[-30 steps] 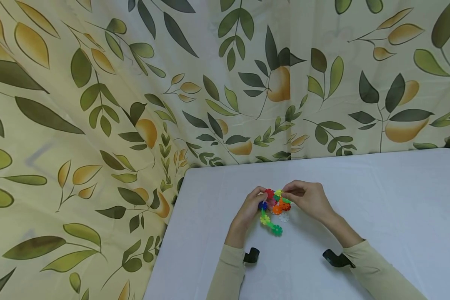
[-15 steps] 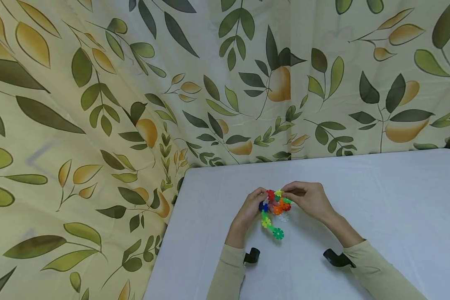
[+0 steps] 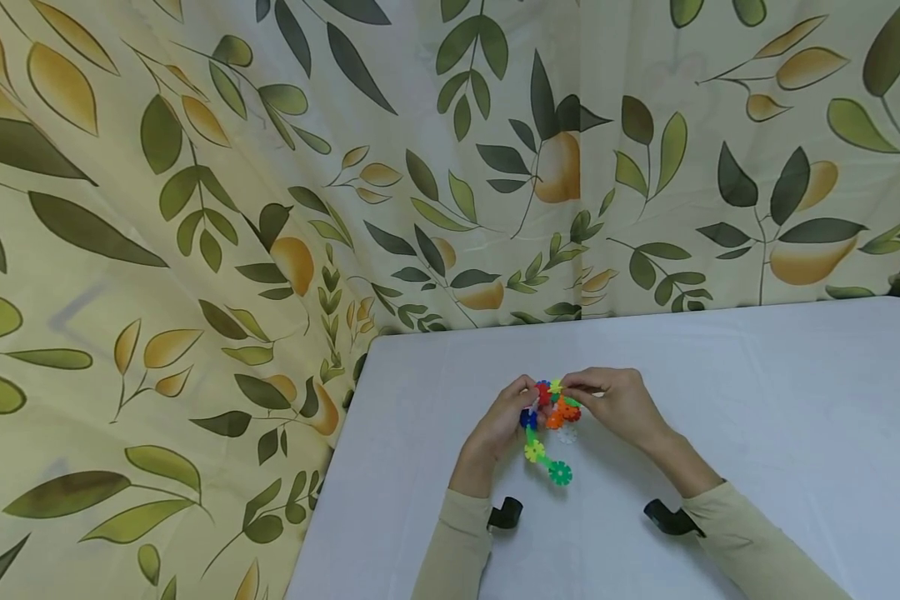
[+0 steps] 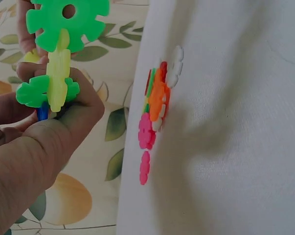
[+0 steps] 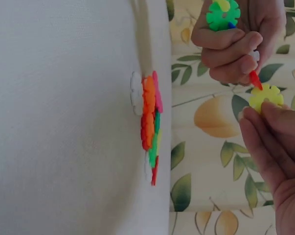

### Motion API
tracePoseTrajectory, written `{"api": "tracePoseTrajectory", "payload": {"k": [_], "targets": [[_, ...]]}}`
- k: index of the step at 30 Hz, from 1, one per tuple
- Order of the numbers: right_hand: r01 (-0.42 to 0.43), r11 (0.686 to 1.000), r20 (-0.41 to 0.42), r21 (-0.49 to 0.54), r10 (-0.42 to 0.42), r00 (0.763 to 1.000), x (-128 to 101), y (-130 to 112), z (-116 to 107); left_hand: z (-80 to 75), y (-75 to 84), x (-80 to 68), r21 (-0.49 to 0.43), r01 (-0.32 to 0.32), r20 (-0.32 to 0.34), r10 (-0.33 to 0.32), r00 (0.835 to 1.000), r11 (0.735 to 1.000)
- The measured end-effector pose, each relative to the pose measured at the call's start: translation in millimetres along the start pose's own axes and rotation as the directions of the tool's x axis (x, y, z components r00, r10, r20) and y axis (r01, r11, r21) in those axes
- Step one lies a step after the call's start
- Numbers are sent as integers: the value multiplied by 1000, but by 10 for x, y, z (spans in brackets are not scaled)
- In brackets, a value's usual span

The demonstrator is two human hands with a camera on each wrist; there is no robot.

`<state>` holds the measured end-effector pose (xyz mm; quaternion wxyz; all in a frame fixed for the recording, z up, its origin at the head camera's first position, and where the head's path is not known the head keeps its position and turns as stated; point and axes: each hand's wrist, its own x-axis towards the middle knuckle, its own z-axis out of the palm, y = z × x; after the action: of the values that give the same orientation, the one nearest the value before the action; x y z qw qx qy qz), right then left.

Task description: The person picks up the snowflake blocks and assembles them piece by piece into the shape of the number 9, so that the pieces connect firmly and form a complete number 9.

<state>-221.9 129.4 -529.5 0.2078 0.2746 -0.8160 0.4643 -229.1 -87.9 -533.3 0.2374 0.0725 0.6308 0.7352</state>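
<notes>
My left hand [image 3: 501, 421] grips a chain of notched plastic snowflake discs above the table. At the chain's loose end a green disc [image 4: 68, 22] is slotted into a yellow disc [image 4: 58, 78], followed by another green disc [image 4: 34, 91] and a blue disc [image 3: 528, 418]. A red disc [image 5: 255, 80] sticks out past the left fingers at the other end. Between thumb and fingers, my right hand [image 3: 624, 406] pinches a separate yellow disc [image 5: 266, 99], its edge right at the red disc's tip. Left fingers hide the chain's middle.
Loose discs lie on the white-covered table [image 3: 780, 417] under the hands, among them an orange disc [image 5: 148, 95], a white disc [image 5: 136, 93] and a pink disc [image 4: 145, 167]. Behind the table hangs a leaf-patterned curtain [image 3: 435, 192].
The chain's green end has swung down and slightly right in the head view. Both hands have shifted only a little, with the yellow disc still pinched in the right fingers.
</notes>
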Motion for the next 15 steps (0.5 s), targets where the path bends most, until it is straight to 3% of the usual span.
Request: {"api": "tracePoseTrajectory", "payload": {"k": [4, 7, 12, 15], "targets": [[63, 997, 2, -49, -63, 998, 7, -19, 15, 13, 1, -10, 34, -5, 8, 4, 1000, 999], [56, 997, 1, -61, -56, 998, 17, -19, 13, 27, -2, -3, 37, -7, 1, 7, 1000, 999], [-87, 995, 19, -52, 88, 996, 11, 21, 2, 35, 1, 9, 86, -19, -40, 22, 999, 996], [-209, 975, 79, -75, 215, 973, -17, 61, 9, 22, 11, -5, 157, -37, -82, 50, 995, 987]]}}
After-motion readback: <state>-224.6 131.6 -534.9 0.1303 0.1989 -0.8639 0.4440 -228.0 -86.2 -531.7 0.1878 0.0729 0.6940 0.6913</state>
